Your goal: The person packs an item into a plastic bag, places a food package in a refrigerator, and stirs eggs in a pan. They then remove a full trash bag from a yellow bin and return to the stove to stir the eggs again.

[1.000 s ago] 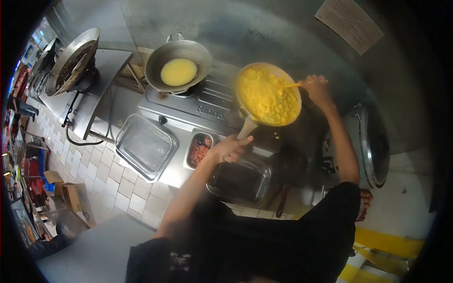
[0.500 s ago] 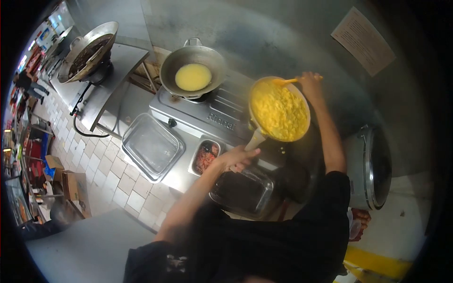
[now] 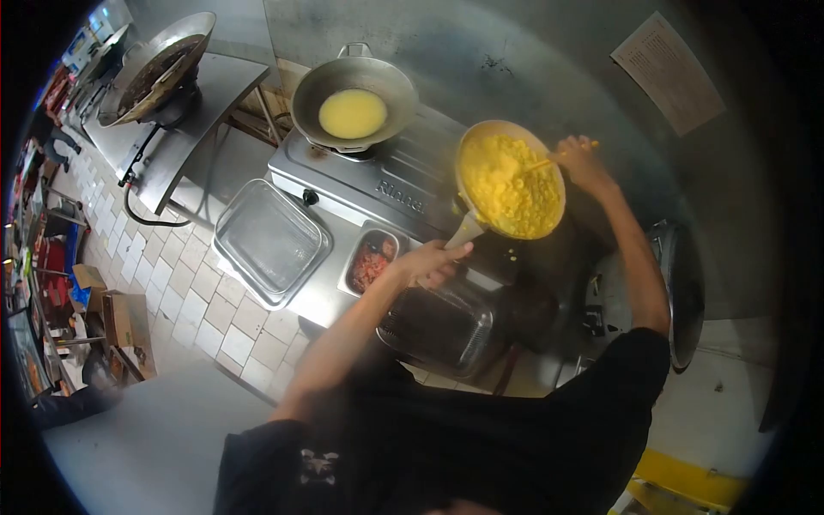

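Observation:
My left hand point(image 3: 434, 263) is wrapped round the pale handle of a frying pan point(image 3: 473, 136). Soft yellow scrambled egg point(image 3: 506, 193) fills most of that pan, which sits over the right side of the stove. In my right hand point(image 3: 584, 163) is a yellow-orange spatula point(image 3: 544, 164), its far end sunk in the egg. Left of the pan, a metal wok point(image 3: 305, 110) rests on the other burner with a pool of yellow liquid point(image 3: 353, 114) in it.
On the steel counter lie a rectangular metal tray point(image 3: 273, 245), a small metal pan of reddish chopped food point(image 3: 372, 268) and a clear tray point(image 3: 438, 330). The Rinnai stove point(image 3: 343, 178) stands against the wall. Another wok point(image 3: 154, 77) is at far left. A person point(image 3: 57, 144) stands in the distance.
My right hand has moved slightly right and down, drawing the spatula from the pan's far rim into the middle of the egg. My left hand keeps hold of the handle.

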Demonstrator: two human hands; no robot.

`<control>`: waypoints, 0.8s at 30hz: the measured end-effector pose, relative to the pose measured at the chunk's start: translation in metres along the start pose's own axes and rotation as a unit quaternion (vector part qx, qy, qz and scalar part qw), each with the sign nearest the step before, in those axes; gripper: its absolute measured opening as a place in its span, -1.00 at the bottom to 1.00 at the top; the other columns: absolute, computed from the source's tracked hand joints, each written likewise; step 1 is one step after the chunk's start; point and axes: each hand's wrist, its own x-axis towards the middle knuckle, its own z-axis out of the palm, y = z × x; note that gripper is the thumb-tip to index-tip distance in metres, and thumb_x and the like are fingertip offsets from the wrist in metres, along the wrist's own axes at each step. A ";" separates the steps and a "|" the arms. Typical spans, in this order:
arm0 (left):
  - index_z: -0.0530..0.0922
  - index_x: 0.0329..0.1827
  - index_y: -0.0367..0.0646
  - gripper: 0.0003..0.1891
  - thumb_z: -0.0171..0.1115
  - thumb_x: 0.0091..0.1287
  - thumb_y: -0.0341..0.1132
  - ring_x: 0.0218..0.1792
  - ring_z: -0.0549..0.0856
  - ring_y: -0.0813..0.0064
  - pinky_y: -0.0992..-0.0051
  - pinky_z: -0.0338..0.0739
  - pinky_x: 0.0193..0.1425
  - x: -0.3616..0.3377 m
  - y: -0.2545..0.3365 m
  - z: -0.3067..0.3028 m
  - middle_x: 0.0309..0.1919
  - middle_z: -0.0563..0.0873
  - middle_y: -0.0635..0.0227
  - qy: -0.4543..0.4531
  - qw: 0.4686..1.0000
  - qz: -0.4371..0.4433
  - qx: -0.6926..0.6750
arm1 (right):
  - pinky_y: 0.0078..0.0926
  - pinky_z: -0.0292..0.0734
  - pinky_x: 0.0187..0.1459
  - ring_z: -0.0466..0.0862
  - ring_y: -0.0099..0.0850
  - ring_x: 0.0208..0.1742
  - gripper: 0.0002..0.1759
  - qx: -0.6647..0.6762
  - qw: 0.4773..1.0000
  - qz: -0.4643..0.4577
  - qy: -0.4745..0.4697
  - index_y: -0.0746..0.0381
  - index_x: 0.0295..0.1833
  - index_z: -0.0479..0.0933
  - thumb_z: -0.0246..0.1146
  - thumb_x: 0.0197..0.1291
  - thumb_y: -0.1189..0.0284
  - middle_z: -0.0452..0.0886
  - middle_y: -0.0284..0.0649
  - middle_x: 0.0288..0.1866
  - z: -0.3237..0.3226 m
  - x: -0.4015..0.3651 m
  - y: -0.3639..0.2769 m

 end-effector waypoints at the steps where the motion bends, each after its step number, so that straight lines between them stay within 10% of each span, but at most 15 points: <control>1: 0.44 0.18 -0.16 -0.42 0.22 0.39 0.17 -0.76 0.15 0.85 0.72 0.00 -0.77 0.000 0.001 0.000 -0.62 0.22 0.64 -0.002 1.000 0.002 0.002 | -0.16 0.19 0.28 0.43 -0.33 0.09 -0.52 -0.003 1.000 0.002 0.000 0.01 0.11 0.58 0.17 0.09 0.68 0.43 -0.28 -0.13 -0.014 -0.007 -0.001; 8: 0.43 0.22 -0.17 -0.39 0.19 0.40 0.19 -0.76 0.14 0.85 0.70 -0.01 -0.75 0.001 -0.002 -0.001 -0.62 0.20 0.66 0.005 1.000 0.002 0.004 | -0.12 0.42 0.16 0.58 -0.13 0.06 -0.63 -0.084 0.991 0.069 0.077 0.04 0.09 0.65 0.18 0.17 0.50 0.59 -0.14 -0.08 -0.062 -0.029 0.028; 11: 0.43 0.23 -0.18 -0.38 0.20 0.40 0.18 -0.76 0.13 0.85 0.71 -0.02 -0.74 0.001 -0.004 0.000 -0.62 0.21 0.66 0.013 1.000 0.007 0.012 | -0.09 0.12 0.51 0.49 -0.18 0.30 -0.56 -0.079 0.975 0.193 -0.074 -0.01 0.23 0.58 0.11 0.27 0.55 0.55 -0.17 0.17 -0.070 0.013 0.018; 15: 0.38 0.14 -0.18 -0.44 0.28 0.38 0.10 -0.76 0.16 0.85 0.72 0.01 -0.75 -0.001 -0.006 0.002 -0.62 0.24 0.66 0.024 0.999 0.032 -0.001 | -0.09 0.20 0.45 0.50 -0.17 0.27 -0.62 -0.095 0.976 0.193 -0.040 -0.01 0.20 0.59 0.08 0.33 0.48 0.57 -0.15 0.13 -0.039 0.073 0.009; 24: 0.32 0.04 -0.19 -0.48 0.37 0.35 -0.02 -0.77 0.20 0.87 0.75 0.04 -0.79 -0.004 -0.004 0.004 -0.62 0.29 0.65 0.005 0.998 0.049 -0.039 | -0.21 0.29 0.22 0.49 -0.27 0.10 -0.72 -0.069 0.993 -0.069 0.062 -0.03 0.05 0.57 0.09 0.29 0.46 0.51 -0.25 -0.11 -0.006 0.112 -0.041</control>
